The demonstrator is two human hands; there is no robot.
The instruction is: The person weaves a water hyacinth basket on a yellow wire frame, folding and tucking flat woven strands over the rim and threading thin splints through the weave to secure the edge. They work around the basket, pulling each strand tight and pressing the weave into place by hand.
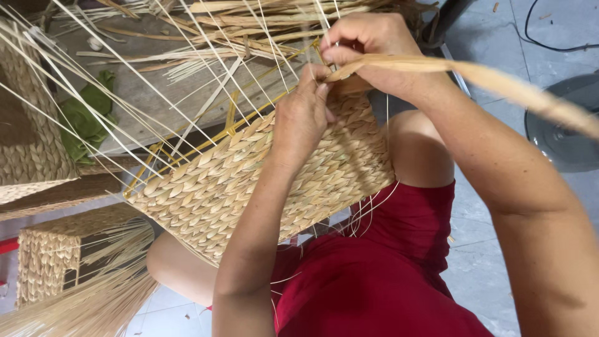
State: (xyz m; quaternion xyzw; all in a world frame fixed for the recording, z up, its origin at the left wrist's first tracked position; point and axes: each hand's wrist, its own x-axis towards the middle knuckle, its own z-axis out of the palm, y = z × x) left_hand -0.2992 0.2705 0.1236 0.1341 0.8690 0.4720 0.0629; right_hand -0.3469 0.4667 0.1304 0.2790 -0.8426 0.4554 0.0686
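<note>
At the far left a finished woven basket (28, 140) leans at the edge of the view, and below it a smaller one (47, 259) with loose straw (93, 299) fanning out beside it. A green cloth (84, 118) lies on the wooden worktop (150, 93) behind, under a spray of thin pale spokes (112, 81).

In the middle, resting across the person's knees over a red skirt (374, 281), is the basket (237, 181) being woven: a panel of plaited rush on a yellow wire frame (187, 146). It looks light and fairly stiff where the weave is done, since the frame holds its shape, so it could be steadied by the frame edge or the finished panel. The bare spokes look springy and likely to snap if bent sharply.

The left hand (302, 115) is pressed on the top edge of the weave, fingers curled closed, pinching the weave where the strand goes in. Just right of it, touching, the right hand (368, 47) is closed around a flat tan rush strand (499, 81), which trails off to the right edge. That strand seems soft, pliable and dry; I'd judge it best gripped close to the weave, as here, to keep the twist tight.

A grey fan base (564, 125) sits on the tiled floor (493, 37) at far right.
</note>
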